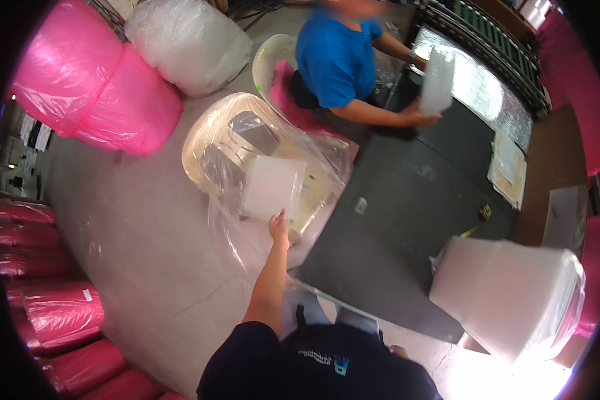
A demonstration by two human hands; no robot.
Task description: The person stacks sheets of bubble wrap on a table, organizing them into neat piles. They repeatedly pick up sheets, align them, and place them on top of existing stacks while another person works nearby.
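Observation:
My left hand (pixel 279 227) reaches forward and grips the lower edge of a flat white foam stack (pixel 272 187). The stack lies inside a loose clear plastic bag (pixel 247 243) draped over a beige plastic chair (pixel 203 140). My right hand is not visible; only my dark sleeve and torso show at the bottom edge. A person in a blue shirt (pixel 337 57) sits beyond the chair and holds another white foam stack (pixel 437 83) upright over the black table (pixel 393 220).
A big white stack wrapped in clear plastic (pixel 507 297) sits at the table's near right corner. Pink bagged bundles (pixel 93 87) and a clear bagged bundle (pixel 187 40) stand at the back left. Dark pink rolls (pixel 53 313) line the left. Papers (pixel 508 167) lie at the table's far right.

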